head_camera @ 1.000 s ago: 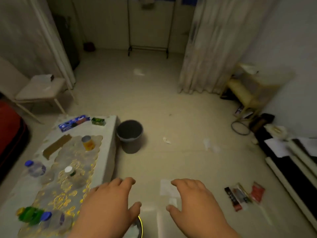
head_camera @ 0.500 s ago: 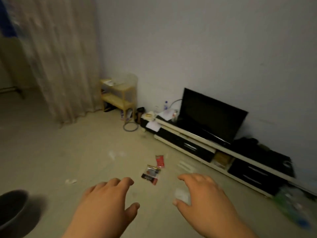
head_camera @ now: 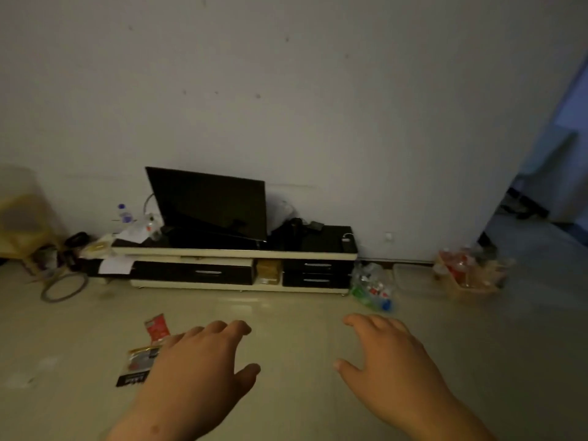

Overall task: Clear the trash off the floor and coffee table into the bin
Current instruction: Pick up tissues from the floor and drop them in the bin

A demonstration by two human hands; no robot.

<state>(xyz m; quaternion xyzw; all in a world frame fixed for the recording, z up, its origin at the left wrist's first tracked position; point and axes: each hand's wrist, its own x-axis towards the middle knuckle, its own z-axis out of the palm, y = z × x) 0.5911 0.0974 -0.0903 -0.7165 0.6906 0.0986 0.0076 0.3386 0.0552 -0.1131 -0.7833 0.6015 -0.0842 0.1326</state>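
Two wrappers lie on the floor (head_camera: 302,405): a red wrapper (head_camera: 156,326) and, just nearer, a dark packet (head_camera: 138,366) whose right edge is hidden behind the left hand (head_camera: 197,374). Both hands are empty, palms down, fingers spread and loosely bent. The right hand (head_camera: 391,361) is well apart from the wrappers. Beyond stand the TV stand (head_camera: 235,253) and a clear bag of bottles (head_camera: 370,288). No bin is in view. Flat film on smooth tile will likely skid from the fingertips rather than lift, and dim light could leave one piece missed.

Glossy floor (head_camera: 286,313); shiny plastic wrappers (head_camera: 140,361); glossy black TV (head_camera: 210,205).
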